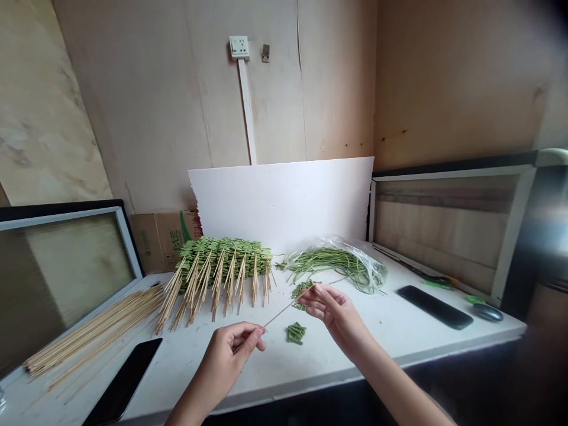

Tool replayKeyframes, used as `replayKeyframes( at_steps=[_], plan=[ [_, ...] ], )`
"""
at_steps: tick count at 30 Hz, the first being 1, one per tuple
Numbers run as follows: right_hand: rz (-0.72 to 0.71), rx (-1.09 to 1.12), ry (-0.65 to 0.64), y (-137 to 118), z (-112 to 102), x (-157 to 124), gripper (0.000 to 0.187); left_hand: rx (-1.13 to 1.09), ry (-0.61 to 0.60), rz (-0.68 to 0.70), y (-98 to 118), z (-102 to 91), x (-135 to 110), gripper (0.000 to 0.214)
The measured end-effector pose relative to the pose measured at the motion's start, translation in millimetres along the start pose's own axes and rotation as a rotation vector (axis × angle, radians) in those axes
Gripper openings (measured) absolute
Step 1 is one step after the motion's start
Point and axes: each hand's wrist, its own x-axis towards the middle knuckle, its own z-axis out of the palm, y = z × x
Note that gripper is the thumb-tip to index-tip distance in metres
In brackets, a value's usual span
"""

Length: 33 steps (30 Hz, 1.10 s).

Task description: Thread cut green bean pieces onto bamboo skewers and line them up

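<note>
A thin bamboo skewer (283, 310) slants up to the right between my hands, above the white table. My left hand (234, 350) pinches its lower end between thumb and fingers. The upper end is in the fingertips of my right hand (336, 315); whether a bean piece is also there I cannot make out. Just below the skewer lies a small pile of cut green bean pieces (296, 333). A second pile of cut pieces (302, 289) sits behind my right hand, partly hidden by it. To the left, skewered green beans (222, 251) are stacked in rows, their bare stick ends pointing toward me.
Loose bamboo skewers (95, 328) lie at the left, beside a black phone (124, 381). Long green beans (326, 262) spill from a clear plastic bag (366, 260). Another dark phone (435, 306) and a computer mouse (487, 312) are at the right. A white board (284, 204) stands behind.
</note>
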Motion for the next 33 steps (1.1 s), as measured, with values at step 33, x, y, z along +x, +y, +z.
replayKeyframes(
  at_steps=[33],
  plan=[
    [-0.112,-0.187,0.102,12.8,-6.4,1.7,0.028,0.017,0.046,0.083,-11.1,2.5,0.2,0.032]
  ],
)
